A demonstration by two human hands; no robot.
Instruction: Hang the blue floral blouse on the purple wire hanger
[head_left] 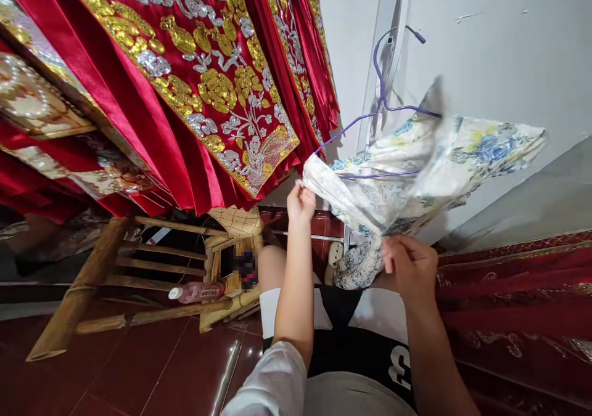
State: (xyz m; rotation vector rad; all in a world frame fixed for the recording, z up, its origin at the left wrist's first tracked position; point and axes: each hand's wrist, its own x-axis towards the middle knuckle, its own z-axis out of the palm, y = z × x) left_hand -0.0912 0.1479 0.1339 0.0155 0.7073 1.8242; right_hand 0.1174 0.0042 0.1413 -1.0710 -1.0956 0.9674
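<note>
A white garment with a blue and yellow floral print (490, 148) hangs on a purple wire hanger (380, 89) in front of me. My left hand (301, 203) pinches the garment's edge near the hanger's left end. Lower down, my right hand (411, 257) has its fingers closed at the garment's gathered middle. The hanger's right arm passes partly behind the cloth, which is blurred there. Below my hands the rest of the garment drops in folds between my knees.
Red satin clothes with gold and silver sequins (217, 89) hang at the upper left. A bamboo chair (161, 268) stands at the left, with a pink bottle (198, 293) by it. Dark red embroidered fabric (518, 305) lies at the right, below a white wall (499, 52).
</note>
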